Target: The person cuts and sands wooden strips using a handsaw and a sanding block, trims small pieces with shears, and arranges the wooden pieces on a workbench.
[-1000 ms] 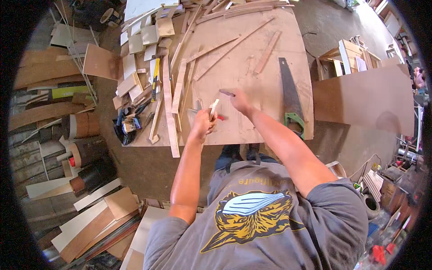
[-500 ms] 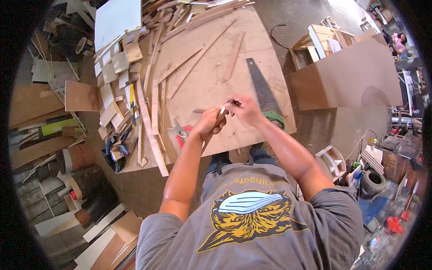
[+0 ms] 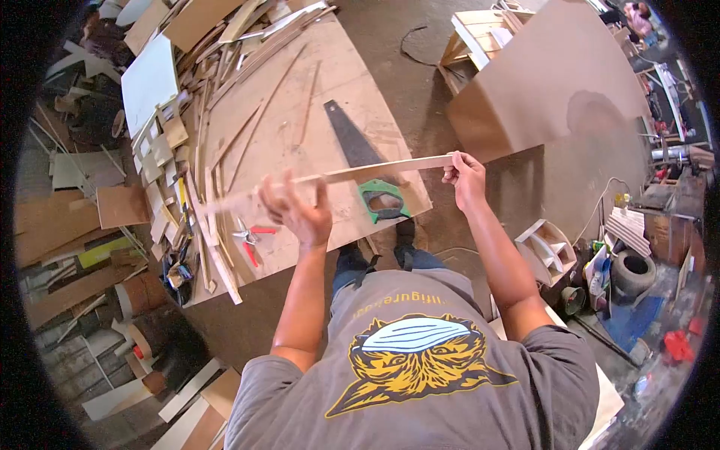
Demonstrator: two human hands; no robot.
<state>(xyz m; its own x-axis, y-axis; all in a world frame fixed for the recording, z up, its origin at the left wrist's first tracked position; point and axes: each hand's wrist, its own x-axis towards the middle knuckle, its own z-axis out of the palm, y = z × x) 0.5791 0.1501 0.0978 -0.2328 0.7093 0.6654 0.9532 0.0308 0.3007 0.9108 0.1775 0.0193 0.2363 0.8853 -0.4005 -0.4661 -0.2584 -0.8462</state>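
A long thin wooden strip (image 3: 397,166) stretches across the front of the workbench, its far left end smeared by motion. My right hand (image 3: 466,180) pinches the strip's right end between thumb and fingers. Fingers spread and a little blurred, my left hand (image 3: 300,216) is raised just in front of the strip and overlaps it in this view. Beneath the strip lies a handsaw (image 3: 346,135) with a green handle, flat on the workbench (image 3: 281,191). A red-handled cutting tool (image 3: 251,238) rests near the bench's front edge, left of my left hand.
Wood offcuts (image 3: 176,133) and long strips crowd the bench's left and far sides. A large brown panel (image 3: 547,82) stands to the right, near a wooden frame (image 3: 469,37). A tyre (image 3: 634,271) and other clutter lie at lower right. Another person (image 3: 639,19) is far off.
My hands have moved apart. My right hand has gone right with the strip's end, the strip now lies crosswise, and my left hand has opened. The view has shifted rightward.
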